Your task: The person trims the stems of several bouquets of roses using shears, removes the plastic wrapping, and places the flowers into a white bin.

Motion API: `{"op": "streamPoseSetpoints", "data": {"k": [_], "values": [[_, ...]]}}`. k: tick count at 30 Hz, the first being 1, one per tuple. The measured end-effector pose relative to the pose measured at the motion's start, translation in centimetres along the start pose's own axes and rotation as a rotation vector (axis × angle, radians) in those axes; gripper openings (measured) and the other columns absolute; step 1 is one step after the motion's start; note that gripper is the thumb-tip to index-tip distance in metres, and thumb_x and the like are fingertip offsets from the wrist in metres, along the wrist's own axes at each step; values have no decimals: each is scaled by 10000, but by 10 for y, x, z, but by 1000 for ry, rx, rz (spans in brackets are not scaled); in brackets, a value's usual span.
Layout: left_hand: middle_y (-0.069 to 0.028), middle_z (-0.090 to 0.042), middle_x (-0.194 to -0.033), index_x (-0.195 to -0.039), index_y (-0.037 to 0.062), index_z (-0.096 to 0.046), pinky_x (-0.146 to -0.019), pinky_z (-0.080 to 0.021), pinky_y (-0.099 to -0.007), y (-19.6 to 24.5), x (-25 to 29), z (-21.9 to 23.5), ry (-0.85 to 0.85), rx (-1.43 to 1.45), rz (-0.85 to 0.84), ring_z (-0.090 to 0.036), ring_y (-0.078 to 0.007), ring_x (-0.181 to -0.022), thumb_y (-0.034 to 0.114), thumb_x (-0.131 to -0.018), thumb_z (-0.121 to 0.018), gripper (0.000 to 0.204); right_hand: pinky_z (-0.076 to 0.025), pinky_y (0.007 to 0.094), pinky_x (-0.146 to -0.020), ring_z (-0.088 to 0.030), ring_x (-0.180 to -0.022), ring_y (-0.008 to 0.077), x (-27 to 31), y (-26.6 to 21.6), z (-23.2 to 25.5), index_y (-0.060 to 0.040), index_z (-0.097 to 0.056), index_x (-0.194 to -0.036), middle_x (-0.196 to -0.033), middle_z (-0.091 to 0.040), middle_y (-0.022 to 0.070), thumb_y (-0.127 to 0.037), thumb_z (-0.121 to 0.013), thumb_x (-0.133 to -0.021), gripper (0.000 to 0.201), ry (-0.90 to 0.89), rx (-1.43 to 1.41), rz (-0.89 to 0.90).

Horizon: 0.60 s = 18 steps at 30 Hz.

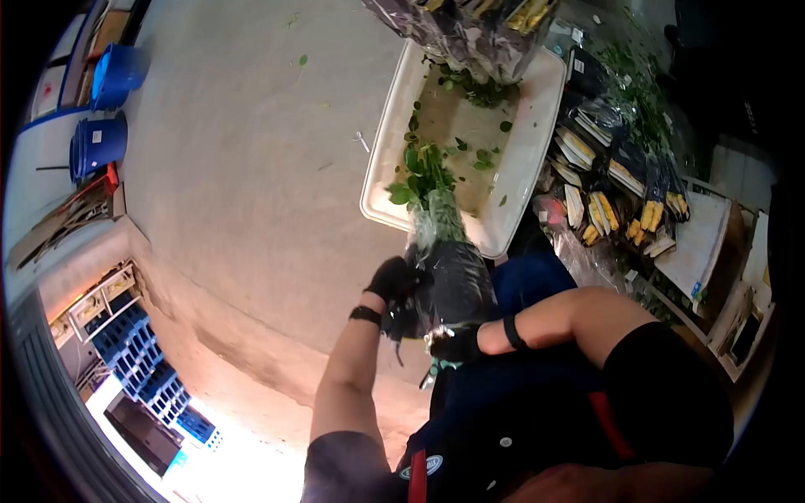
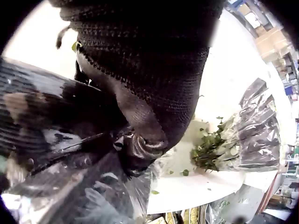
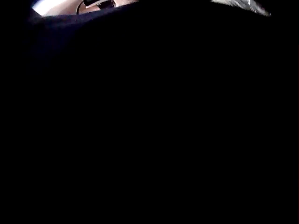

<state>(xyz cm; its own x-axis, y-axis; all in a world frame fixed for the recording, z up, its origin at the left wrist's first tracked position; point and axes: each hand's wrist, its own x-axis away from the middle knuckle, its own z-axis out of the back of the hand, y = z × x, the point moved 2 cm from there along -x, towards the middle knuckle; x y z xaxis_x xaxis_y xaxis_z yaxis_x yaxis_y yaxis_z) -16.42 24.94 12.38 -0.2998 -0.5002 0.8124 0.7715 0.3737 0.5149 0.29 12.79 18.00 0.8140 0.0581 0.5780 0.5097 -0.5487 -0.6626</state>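
Note:
A bunch of leafy green stems (image 1: 429, 180) in a clear and black plastic sleeve (image 1: 453, 281) lies in front of the body, its leaves over the rim of a white tub (image 1: 381, 168). The black-gloved left hand (image 1: 396, 281) grips the sleeve's left side; in the left wrist view its glove (image 2: 149, 98) covers much of the picture, fingertips curled at the crinkled plastic (image 2: 93, 186). At the sleeve's near end, the gloved right hand (image 1: 457, 342) holds the wrap from the right, its fingers partly hidden. Dark cloth fills nearly all of the right wrist view.
Another wrapped bunch (image 1: 478, 33) lies over the tub's far end, with loose leaves inside the tub. Several wrapped bunches (image 1: 620, 180) and cut greenery (image 1: 641, 101) lie to the right. Blue buckets (image 1: 99, 147) and stacked blue crates (image 1: 138, 352) stand at the left.

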Motion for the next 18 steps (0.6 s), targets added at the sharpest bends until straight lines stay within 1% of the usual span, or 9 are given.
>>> {"op": "streamPoseSetpoints", "data": {"k": [1, 3, 5, 7, 8, 9, 12, 14, 18], "values": [[-88, -592, -613, -658, 26, -606, -533, -434, -346, -17, 0, -23, 98, -120, -157, -561, -187, -570, 403, -734, -716, 400, -461, 395, -642, -600, -754, 331, 1, 2, -5, -10, -573, -843, -838, -602, 170, -193, -527, -821, 191, -86, -22, -110], [-155, -631, -725, -739, 33, -635, -633, -468, -386, -33, 4, -68, 98, -8, -202, -600, -307, -673, 417, -742, -666, 385, -472, 412, -685, -615, -794, 333, -24, 74, -42, -6, -559, -949, -859, -609, 191, -172, -485, -831, 217, -118, 742, 534], [-164, -627, -778, -777, 26, -616, -677, -480, -393, -60, -13, -135, 139, -363, -232, -611, -312, -760, 414, -719, -663, 395, -479, 409, -773, -615, -865, 352, 0, 49, -30, 2, -510, -1114, -962, -607, 214, -216, -559, -774, 407, -249, 670, 274], [-168, -619, -819, -826, 36, -597, -719, -481, -414, -19, 10, -129, 162, 28, 211, -602, -338, -837, 406, -710, -662, 393, -474, 405, -815, -607, -916, 357, 1, 44, -28, 4, -488, -1161, -1011, -600, 220, -244, -610, -731, 511, -415, 747, 129], [-176, -614, -835, -873, 38, -578, -738, -474, -433, -9, 12, -131, 165, 54, 306, -592, -366, -869, 425, -716, -659, 426, -449, 390, -875, -568, -1034, 335, -4, 78, -33, -6, -471, -1197, -1080, -588, 200, -258, -639, -686, 594, -289, 661, 157], [-177, -626, -857, -886, 40, -577, -738, -476, -434, -12, 11, -136, 164, 81, 264, -603, -359, -868, 409, -703, -667, 422, -473, 381, -796, -578, -994, 329, 24, 10, 0, 20, -485, -1162, -1100, -563, 228, -203, -659, -631, 602, -382, 591, -64], [-153, -654, -911, -909, 63, -573, -745, -478, -430, -17, 18, -129, 149, 170, 236, -620, -332, -887, 372, -688, -676, 394, -465, 353, -808, -579, -946, 272, 37, 112, 10, -34, -533, -1116, -1060, -602, 116, -158, -625, -733, 413, -376, -389, -136], [-147, -651, -892, -951, 76, -584, -767, -471, -421, -30, 16, -134, 149, 206, 170, -611, -334, -899, 364, -683, -682, 406, -459, 305, -821, -592, -914, 222, 73, 73, 61, -80, -557, -1106, -1022, -607, 61, -123, -587, -789, 322, -315, -735, -207], [-151, -639, -960, -1011, 73, -583, -799, -469, -418, -33, 16, -145, 167, 317, 148, -604, -340, -919, 378, -694, -672, 448, -483, 278, -717, -599, -791, 198, 99, 36, 135, -77, -569, -1067, -922, -588, 54, -175, -573, -836, 251, -284, -1235, 42]]}}
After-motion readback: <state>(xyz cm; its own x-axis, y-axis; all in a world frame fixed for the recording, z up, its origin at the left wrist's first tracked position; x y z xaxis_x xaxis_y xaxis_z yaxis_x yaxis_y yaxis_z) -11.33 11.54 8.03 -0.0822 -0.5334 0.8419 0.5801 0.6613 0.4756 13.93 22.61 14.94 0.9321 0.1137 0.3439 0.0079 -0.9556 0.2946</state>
